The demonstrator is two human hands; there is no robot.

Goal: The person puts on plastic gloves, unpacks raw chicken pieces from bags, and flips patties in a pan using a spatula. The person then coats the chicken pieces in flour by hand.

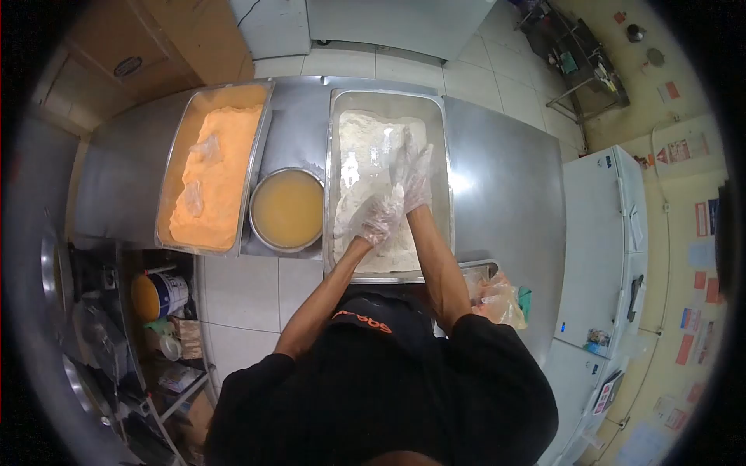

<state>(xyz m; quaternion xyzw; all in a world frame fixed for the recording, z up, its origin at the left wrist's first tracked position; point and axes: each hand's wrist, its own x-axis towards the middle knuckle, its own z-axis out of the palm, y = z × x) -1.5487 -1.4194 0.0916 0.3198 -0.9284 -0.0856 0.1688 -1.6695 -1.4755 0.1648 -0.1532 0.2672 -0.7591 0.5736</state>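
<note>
My left hand [381, 220], in a clear plastic glove coated with white powder, reaches into a deep metal pan [448, 186]. Its fingers look extended towards my right hand, though the powder blurs their outline. My right hand [414, 177], gloved likewise, lies farther into the pan with its fingers stretched out. The two hands are close together over white flour-like powder [361, 132]. I cannot make out any separate piece in either hand. Left of the pan stands a round metal bowl [252, 213] of cloudy yellowish liquid [287, 208].
Another metal pan [166, 198] at the left holds an orange mass [225, 163] with crumpled clear plastic [194, 198] on it. Both pans rest on a steel table [505, 171]. Plastic bags [497, 299] lie near my right elbow. A shelf rack [148, 365] stands at lower left, white freezers [594, 233] at right.
</note>
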